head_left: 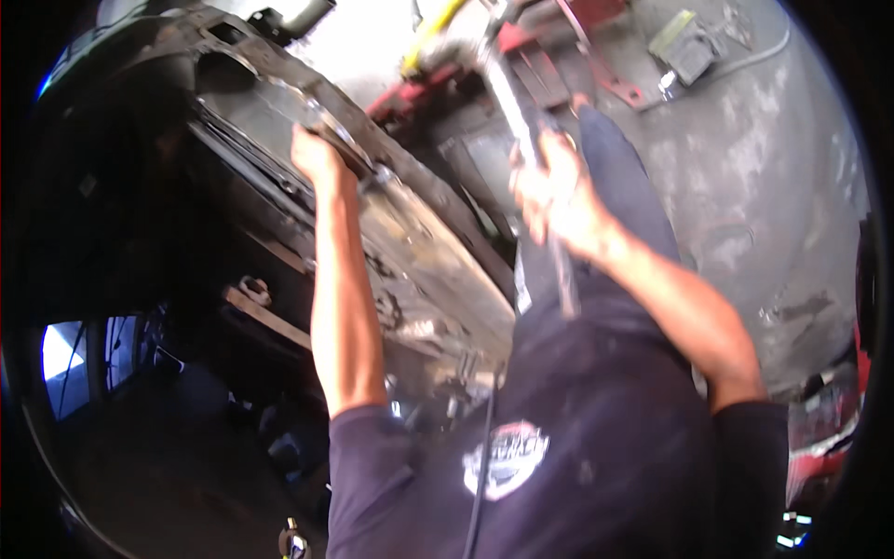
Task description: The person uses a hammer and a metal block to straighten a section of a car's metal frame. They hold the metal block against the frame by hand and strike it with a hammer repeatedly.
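My right hand point(559, 191) is wrapped round the pale handle of a hammer point(507, 102). The hammer is raised, its blurred head at the top centre and the butt of its handle pointing down toward my body. My left hand point(321, 158) reaches forward to a worn metal car body panel point(419, 219) on the left. Its fingers are curled at the panel's inner edge, next to a dark narrow strip of metal point(340, 140). What those fingers grip is partly hidden, and I cannot make it out.
On the scuffed grey floor point(745, 224) at the right are red metal parts point(615, 88) and a small greyish block point(687, 51). A yellow bar point(433, 37) lies at the top. Left of the panel is a dark cavity with a brownish strip point(270, 315).
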Tool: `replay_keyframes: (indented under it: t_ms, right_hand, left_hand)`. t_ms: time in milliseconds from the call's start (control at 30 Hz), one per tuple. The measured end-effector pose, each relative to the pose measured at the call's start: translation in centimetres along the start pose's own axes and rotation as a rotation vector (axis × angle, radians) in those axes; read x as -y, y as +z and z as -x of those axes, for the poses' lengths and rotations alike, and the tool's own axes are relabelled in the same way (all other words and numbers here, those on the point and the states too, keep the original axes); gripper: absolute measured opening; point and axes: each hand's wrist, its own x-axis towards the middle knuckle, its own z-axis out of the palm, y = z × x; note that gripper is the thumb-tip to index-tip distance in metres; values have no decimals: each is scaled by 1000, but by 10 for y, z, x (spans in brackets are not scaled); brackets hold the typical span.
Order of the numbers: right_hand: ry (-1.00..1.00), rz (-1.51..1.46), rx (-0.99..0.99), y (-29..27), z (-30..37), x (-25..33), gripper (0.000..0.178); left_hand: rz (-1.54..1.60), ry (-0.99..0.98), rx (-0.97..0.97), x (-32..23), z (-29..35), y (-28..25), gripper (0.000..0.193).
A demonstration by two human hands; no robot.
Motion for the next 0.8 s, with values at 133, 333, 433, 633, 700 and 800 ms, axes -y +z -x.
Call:
replay_keyframes:
  t_ms: [133, 333, 433, 633, 700, 800]
  right_hand:
    - [-207, -196, -255, -46, -2, 44, 14]
    - [-608, -368, -483, -56, -38, 70, 16]
    - [-571, -426, -355, 21, -36, 12, 14]
    - [224, -110, 157, 46, 7, -60, 28]
    - [171, 72, 84, 16, 11, -10, 27]
    - [-64, -118, -60, -15, 11, 3, 23]
  left_hand:
    - [250, -198, 14, -18, 19, 12, 44]
    - [112, 15, -14, -8, 24, 17, 49]
    - [58, -69, -47, -7, 21, 16, 44]
    - [20, -84, -105, -28, 29, 13, 41]
    - [-65, 139, -170, -15, 20, 15, 42]
    - [127, -143, -87, -21, 24, 12, 50]
